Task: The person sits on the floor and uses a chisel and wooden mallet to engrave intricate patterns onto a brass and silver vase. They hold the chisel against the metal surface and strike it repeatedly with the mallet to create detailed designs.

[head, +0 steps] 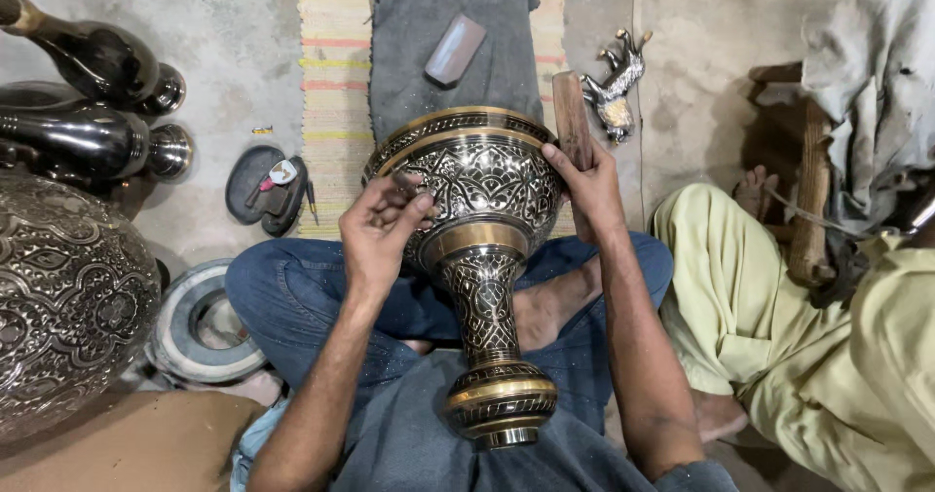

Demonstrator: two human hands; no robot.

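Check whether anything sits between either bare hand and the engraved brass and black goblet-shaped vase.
Nothing visible does. The left hand already rests on the engraved brass and black goblet-shaped vase, fingertips on its bowl; the right hand touches its rim while gripping a wooden block.

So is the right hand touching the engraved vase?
Touching. The head view shows the right hand with a fingertip pressed on the bowl of the engraved vase, while gripping a wooden mallet.
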